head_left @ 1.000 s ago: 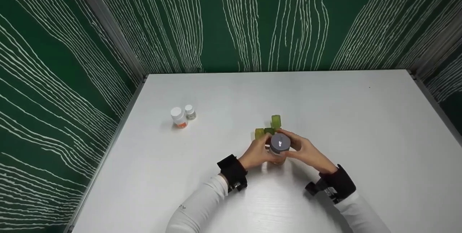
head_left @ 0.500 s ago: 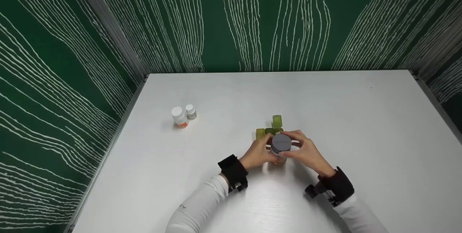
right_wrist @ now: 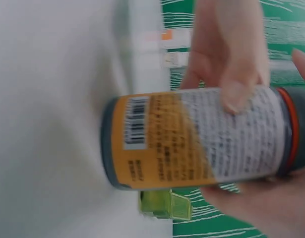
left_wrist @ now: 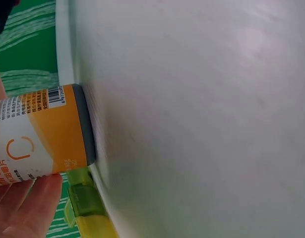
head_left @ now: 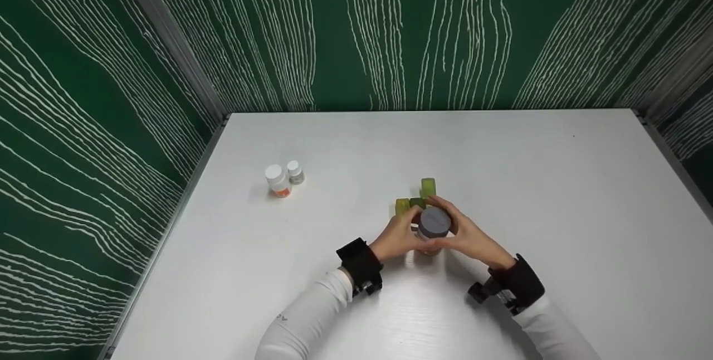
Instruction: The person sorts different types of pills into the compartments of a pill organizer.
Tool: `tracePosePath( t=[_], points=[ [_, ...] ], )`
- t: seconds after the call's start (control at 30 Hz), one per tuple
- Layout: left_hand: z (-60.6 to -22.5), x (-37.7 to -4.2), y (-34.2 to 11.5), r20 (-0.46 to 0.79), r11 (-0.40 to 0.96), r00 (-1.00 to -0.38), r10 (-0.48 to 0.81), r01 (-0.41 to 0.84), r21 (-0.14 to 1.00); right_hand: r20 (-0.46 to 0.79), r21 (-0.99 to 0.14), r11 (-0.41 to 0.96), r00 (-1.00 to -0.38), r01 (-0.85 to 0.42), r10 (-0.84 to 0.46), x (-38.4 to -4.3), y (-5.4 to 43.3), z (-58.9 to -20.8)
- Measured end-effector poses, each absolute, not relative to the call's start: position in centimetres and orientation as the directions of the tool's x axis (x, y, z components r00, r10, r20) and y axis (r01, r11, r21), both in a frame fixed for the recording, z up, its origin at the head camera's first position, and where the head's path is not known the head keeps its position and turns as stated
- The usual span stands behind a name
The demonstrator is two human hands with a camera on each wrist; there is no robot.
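Observation:
A supplement bottle point(right_wrist: 159, 139) with a grey cap point(head_left: 434, 222) and an orange and white label stands upright on the table before me. My left hand point(head_left: 398, 236) grips its body, the thumb point(right_wrist: 235, 96) lying on the label in the right wrist view. My right hand point(head_left: 472, 238) curls round the cap, with the index finger behind and the thumb in front. A thin red-orange ring point(right_wrist: 290, 129) shows just under the cap. In the left wrist view, fingers point(left_wrist: 38, 198) appear below the bottle, whose grey base point(left_wrist: 85, 124) is close to the tabletop.
Small translucent green blocks point(head_left: 428, 188) and a yellowish one point(head_left: 402, 206) stand just behind the hands. Off to the left are a white bottle point(head_left: 278, 180) with an orange label patch and a smaller white-capped bottle point(head_left: 296, 172). Green walls border the white table point(head_left: 356, 154).
The right hand's fingers lifted and spread at the cap half a second ago, and now wrap round it again with the wrist turned. The left hand and bottle stay in place.

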State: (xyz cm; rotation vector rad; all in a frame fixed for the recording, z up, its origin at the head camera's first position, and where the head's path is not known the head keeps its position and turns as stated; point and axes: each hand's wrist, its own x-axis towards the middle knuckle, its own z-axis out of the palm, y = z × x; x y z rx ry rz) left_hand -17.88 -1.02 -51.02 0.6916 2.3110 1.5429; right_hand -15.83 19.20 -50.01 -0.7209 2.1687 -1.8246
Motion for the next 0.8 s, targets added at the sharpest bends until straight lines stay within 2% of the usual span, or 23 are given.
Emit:
tracePosePath(
  t=[0.1, 0.2, 0.33, 0.53, 0.8],
  points=[
    [-51.0, -17.8, -1.0, 0.019, 0.321, -0.848, 0.530, 0.222, 0.921, 0.126, -0.980, 0.053, -0.811, -0.189, -0.572, -16.2, 20.4, -49.9],
    [-51.0, -17.8, -1.0, 0.018, 0.317, -0.850, 0.526, 0.216, 0.923, 0.097, -0.989, 0.036, -0.815, -0.143, -0.571, -16.3, 21.1, -49.9],
    [-51.0, -17.8, -0.9, 0.024, 0.291, -0.855, 0.519, 0.203, 0.935, 0.057, -0.990, 0.085, -0.871, -0.113, -0.488, -16.0, 21.0, -49.9],
    [-51.1, -17.7, -0.9, 0.044, 0.308, -0.862, 0.504, 0.227, 0.924, 0.063, -0.975, 0.179, -0.941, -0.128, -0.332, -15.5, 19.6, -49.7],
    [-51.0, -17.7, -0.7, 0.067, 0.335, -0.855, 0.514, 0.272, 0.902, 0.155, -0.935, 0.296, -0.976, -0.196, -0.154, -14.6, 17.4, -49.8]
  ],
)
